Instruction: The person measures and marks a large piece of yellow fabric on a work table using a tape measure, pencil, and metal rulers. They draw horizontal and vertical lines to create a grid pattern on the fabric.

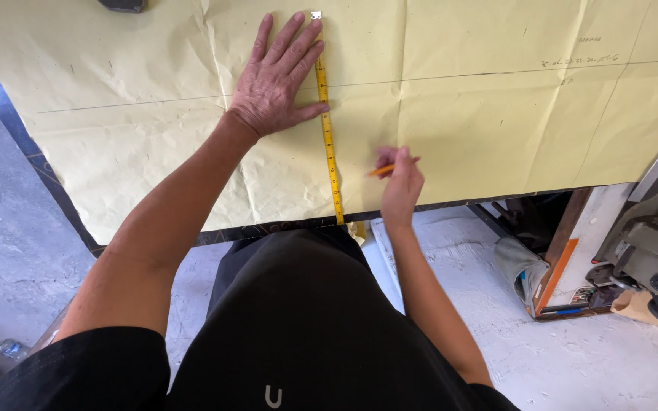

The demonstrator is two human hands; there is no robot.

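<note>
A large sheet of creased yellow paper [496,114] covers the table, with thin pencil lines drawn across it. A yellow tape measure [330,144] runs straight from the table's near edge up to its metal end hook [316,14]. My left hand [276,76] lies flat, fingers spread, on the paper and presses the tape near its upper part. My right hand [399,183] holds an orange pencil [382,170] with its tip on the paper just right of the tape, close to the near edge.
The dark table edge [55,190] shows along the left and front. A grey machine [653,259] stands at the right, beside a wooden box [557,266] with small items. A dark object [123,4] sits at the paper's far edge. Grey concrete floor [9,205] lies below.
</note>
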